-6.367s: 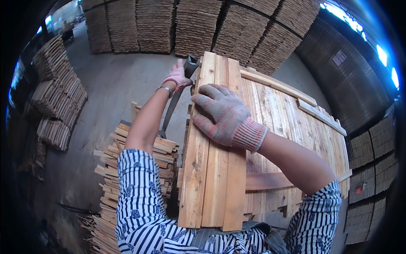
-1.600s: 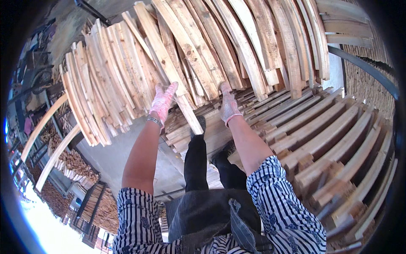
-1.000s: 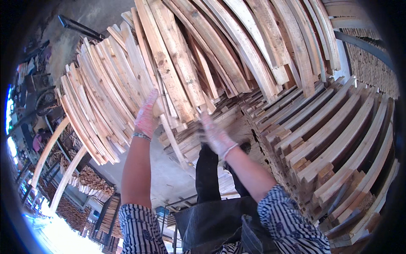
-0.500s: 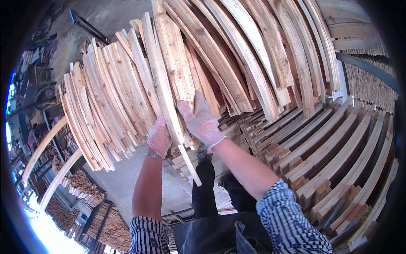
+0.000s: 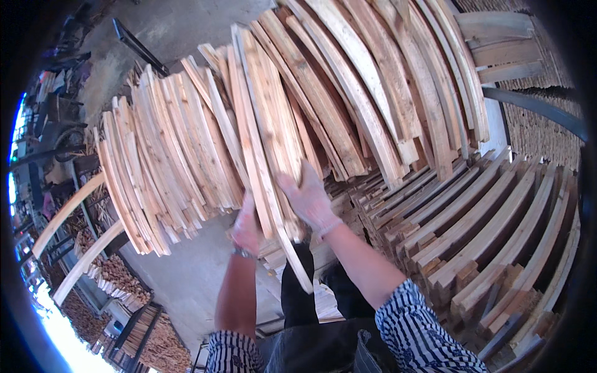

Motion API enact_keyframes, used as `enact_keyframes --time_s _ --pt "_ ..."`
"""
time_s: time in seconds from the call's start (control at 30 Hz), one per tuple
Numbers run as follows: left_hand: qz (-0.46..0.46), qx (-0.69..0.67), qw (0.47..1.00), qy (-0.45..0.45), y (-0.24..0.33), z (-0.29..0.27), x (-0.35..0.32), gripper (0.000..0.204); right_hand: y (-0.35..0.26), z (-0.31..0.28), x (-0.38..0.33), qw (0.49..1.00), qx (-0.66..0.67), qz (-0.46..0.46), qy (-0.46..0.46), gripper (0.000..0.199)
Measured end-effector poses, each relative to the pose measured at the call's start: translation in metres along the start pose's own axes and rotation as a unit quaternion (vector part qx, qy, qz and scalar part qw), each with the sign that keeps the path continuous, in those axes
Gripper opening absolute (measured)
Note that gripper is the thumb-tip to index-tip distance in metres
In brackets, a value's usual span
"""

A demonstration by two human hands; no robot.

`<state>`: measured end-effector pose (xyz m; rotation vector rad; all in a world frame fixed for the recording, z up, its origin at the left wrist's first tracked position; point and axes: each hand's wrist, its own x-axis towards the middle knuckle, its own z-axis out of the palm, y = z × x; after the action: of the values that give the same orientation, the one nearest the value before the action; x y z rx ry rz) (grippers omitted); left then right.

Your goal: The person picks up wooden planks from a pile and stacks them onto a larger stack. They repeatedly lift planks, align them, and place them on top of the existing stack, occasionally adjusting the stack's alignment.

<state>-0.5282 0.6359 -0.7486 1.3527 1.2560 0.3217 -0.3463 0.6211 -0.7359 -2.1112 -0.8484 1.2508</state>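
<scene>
In the head view, holding a bundle of pale wooden slats (image 5: pixel 267 143) from both sides near its lower end. On its left edge, resting the gloved left hand (image 5: pixel 246 227) against the wood, with most of the fingers hidden there by the slats; cannot tell how far closed. On its right edge, a little higher, touching with the gloved right hand (image 5: pixel 309 200), spread rather than curled round, thumb and fingers parted, slightly blurred.

Below the bundle, sticking out past its other ends, one narrow slat (image 5: pixel 297 267), crossing in front of a dark trouser leg (image 5: pixel 300 298). Left of the bundle, a close-packed row of slats (image 5: pixel 165 155), and beyond that, two long strips (image 5: pixel 73 205) jutting outward. Right of the bundle, just beside it, thicker boards (image 5: pixel 373 87) leaning at a slant; lower right, a large stack of timber (image 5: pixel 485 236). Above left of the bundle, a black metal bar (image 5: pixel 140 48); below left, bare grey floor (image 5: pixel 189 273).
</scene>
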Motion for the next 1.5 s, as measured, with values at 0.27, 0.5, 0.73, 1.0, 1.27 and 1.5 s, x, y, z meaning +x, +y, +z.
enact_keyframes --time_s 0.27,0.5,0.73,1.0,1.27,1.5 --pt "-0.255 -0.622 0.733 -0.106 -0.077 0.017 -0.130 0.055 0.081 -0.044 -0.108 0.829 0.493 0.226 -0.135 0.076" --pt "-0.149 -0.206 0.937 -0.238 -0.103 -0.024 -0.066 0.052 0.096 -0.026 -0.065 0.796 0.486 0.238 -0.271 0.073" --pt "-0.192 -0.315 0.928 -0.056 0.001 -0.007 -0.038 0.054 0.096 0.009 -0.066 0.927 0.310 0.119 -0.176 0.078" --pt "-0.274 -0.427 0.857 -0.089 0.019 0.010 -0.149 0.060 0.023 -0.087 -0.166 0.875 0.374 0.204 -0.230 0.106" --pt "-0.246 -0.470 0.847 -0.015 0.123 0.018 -0.192 0.072 -0.039 -0.101 -0.216 0.964 0.148 0.062 -0.210 0.114" --pt "-0.109 -0.376 0.917 0.071 0.196 -0.019 -0.210 0.071 -0.110 -0.136 -0.233 0.976 0.002 -0.121 -0.181 0.106"
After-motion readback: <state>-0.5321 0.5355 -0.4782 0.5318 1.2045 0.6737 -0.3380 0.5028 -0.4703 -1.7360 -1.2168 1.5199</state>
